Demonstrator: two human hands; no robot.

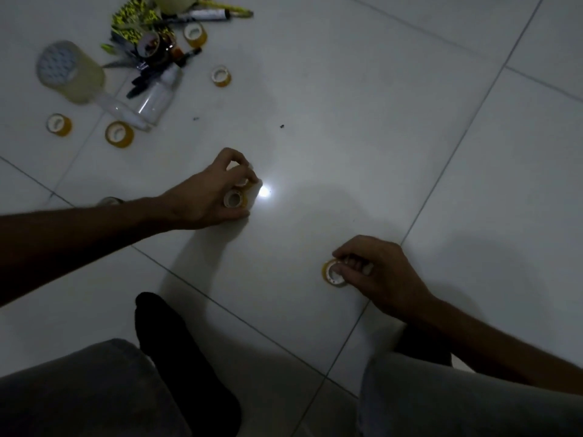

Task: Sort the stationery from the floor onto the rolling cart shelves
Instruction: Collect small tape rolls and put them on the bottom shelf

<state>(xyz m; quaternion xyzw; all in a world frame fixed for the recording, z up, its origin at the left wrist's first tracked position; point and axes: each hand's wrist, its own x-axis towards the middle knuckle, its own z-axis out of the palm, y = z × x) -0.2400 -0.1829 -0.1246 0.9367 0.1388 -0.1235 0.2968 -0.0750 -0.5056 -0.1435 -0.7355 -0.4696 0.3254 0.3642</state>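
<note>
Left arm stretched forward, bare forearm crossing from the left edge. Left hand [208, 193] low at floor level, fingers curled, thumb underneath, gripping small tape rolls [235, 198]. Right arm bent in from the lower right. Right hand [375, 269] nearer the body, well apart from the left, knuckles up, fingertips pinching one tape roll [332, 272].

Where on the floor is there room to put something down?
Bare tile lies right of the left hand and above the right hand, out to the right edge. It is crowded at the upper left, around the pile of stationery.
</note>
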